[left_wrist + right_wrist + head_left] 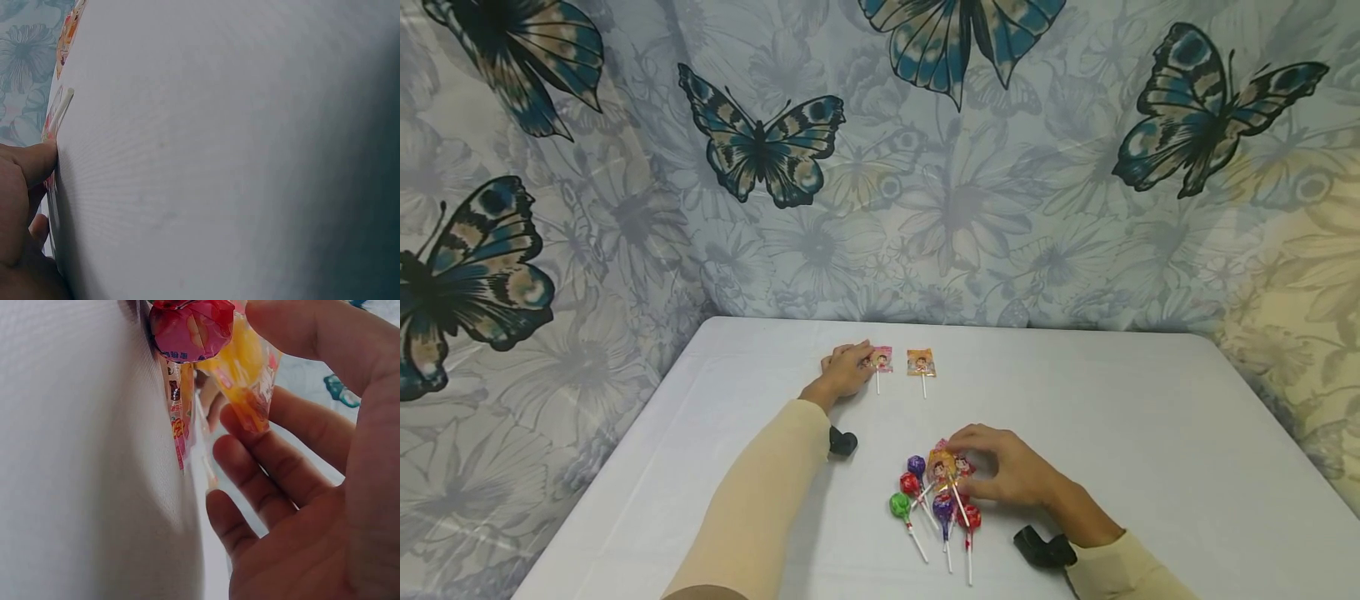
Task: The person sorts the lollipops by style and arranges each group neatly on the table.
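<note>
Toward the far side of the white table, my left hand [847,369] has its thumb and fingers at a flat pink-wrapped lollipop [883,358]. Its white stick [61,112] shows beside the thumb in the left wrist view. Just right of it lies a flat orange-wrapped lollipop [921,362]. Nearer me, my right hand [1011,468] pinches another orange-wrapped lollipop [247,375] by its clear wrapper, over a loose pile. Around it lie a green ball lollipop [899,505], purple ones [943,506] and red ones [970,517], sticks mostly toward me. Pink wrappers [181,440] show partly hidden beneath.
The white table [1150,433] reaches back to a butterfly-patterned cloth [955,217]. Black wrist devices [1045,548] sit at both cuffs. The left sleeve [760,500] stretches across the table's left part.
</note>
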`<state>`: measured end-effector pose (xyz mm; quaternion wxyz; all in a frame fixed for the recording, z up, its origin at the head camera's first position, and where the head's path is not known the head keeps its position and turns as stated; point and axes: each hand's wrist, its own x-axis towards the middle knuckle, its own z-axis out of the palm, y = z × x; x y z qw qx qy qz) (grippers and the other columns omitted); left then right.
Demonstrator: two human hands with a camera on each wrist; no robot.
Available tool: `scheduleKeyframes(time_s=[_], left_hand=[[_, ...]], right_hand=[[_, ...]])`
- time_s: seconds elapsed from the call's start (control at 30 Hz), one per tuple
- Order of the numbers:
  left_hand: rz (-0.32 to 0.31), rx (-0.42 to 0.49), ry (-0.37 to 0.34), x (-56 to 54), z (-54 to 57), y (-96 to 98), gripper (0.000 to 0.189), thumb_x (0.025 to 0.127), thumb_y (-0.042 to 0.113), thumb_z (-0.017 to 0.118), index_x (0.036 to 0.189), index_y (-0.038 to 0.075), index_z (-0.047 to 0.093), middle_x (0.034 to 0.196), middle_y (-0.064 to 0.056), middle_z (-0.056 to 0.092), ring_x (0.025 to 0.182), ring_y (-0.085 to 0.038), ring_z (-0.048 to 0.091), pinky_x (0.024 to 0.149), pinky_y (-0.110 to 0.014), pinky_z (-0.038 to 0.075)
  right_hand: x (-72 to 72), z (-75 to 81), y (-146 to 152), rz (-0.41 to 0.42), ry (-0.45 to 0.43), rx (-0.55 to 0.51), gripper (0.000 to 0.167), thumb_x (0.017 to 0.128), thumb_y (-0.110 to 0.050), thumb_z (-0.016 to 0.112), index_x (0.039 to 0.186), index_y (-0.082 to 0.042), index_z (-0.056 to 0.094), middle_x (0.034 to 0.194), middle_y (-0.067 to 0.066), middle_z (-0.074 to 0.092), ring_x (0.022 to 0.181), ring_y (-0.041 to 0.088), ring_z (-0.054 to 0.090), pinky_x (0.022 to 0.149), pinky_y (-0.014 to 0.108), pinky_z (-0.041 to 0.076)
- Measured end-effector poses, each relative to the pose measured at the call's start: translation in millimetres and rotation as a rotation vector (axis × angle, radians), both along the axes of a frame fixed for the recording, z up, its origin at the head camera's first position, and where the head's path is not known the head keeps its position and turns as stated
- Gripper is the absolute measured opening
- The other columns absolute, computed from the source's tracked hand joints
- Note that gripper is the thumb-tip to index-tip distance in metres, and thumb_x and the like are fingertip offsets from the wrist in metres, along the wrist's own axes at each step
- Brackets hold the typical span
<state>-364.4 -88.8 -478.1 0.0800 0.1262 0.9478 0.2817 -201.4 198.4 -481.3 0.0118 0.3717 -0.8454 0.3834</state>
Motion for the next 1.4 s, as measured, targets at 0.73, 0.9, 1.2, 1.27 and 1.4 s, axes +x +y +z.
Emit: scheduleKeyframes(time_s=[0.73, 0.9, 1.2, 1.27, 1.4], left_hand=[[-0.016, 0.027, 0.009, 0.4, -1.6, 0.0, 0.049, 0.098, 0.023, 0.057, 0.144, 0.012, 0.046, 0.154, 0.004, 0.031, 0.140, -0.026, 0.020, 0.106, -0.052, 0.010], [-0.018, 0.021, 0.006, 0.8, -0.6, 0.1, 0.049, 0.098, 0.023, 0.057, 0.145, 0.013, 0.046, 0.154, 0.005, 0.031, 0.140, -0.026, 0.020, 0.106, -0.052, 0.009], [-0.012, 0.024, 0.027, 0.6, -2.7, 0.3, 0.049, 0.097, 0.023, 0.057, 0.144, 0.012, 0.047, 0.154, 0.003, 0.032, 0.139, -0.026, 0.021, 0.106, -0.052, 0.011], [-0.011, 0.020, 0.030, 0.6, -3.9, 0.3, 0.049, 0.097, 0.023, 0.057, 0.144, 0.013, 0.047, 0.153, 0.003, 0.032, 0.139, -0.026, 0.022, 0.106, -0.052, 0.011], [-0.008, 0.014, 0.025, 0.3, -5.3, 0.1, 0.049, 0.098, 0.024, 0.056, 0.145, 0.014, 0.046, 0.154, 0.004, 0.031, 0.140, -0.025, 0.020, 0.107, -0.051, 0.010]], right_hand=[[-8.7, 17.4, 15.3, -0.146, 0.202, -0.073, 0.050, 0.076, -0.018, 0.083, 0.122, -0.014, 0.066, 0.122, -0.005, 0.059, 0.113, 0.022, 0.056, 0.090, 0.051, 0.046], [-17.4, 25.7, 22.3, -0.163, 0.270, -0.081, 0.052, 0.074, -0.014, 0.084, 0.122, -0.010, 0.066, 0.121, -0.001, 0.060, 0.112, 0.023, 0.056, 0.091, 0.041, 0.046], [-36.4, 32.9, 31.8, -0.201, 0.299, -0.130, 0.053, 0.072, -0.008, 0.085, 0.121, -0.006, 0.066, 0.120, 0.005, 0.061, 0.110, 0.028, 0.056, 0.095, 0.028, 0.041], [-40.0, 33.2, 32.8, -0.211, 0.299, -0.144, 0.053, 0.071, -0.007, 0.086, 0.121, -0.005, 0.066, 0.120, 0.005, 0.062, 0.111, 0.028, 0.056, 0.096, 0.024, 0.039], [-47.6, 34.7, 33.0, -0.247, 0.298, -0.141, 0.054, 0.071, -0.009, 0.086, 0.121, -0.004, 0.066, 0.120, 0.005, 0.061, 0.112, 0.027, 0.056, 0.095, 0.032, 0.042]])
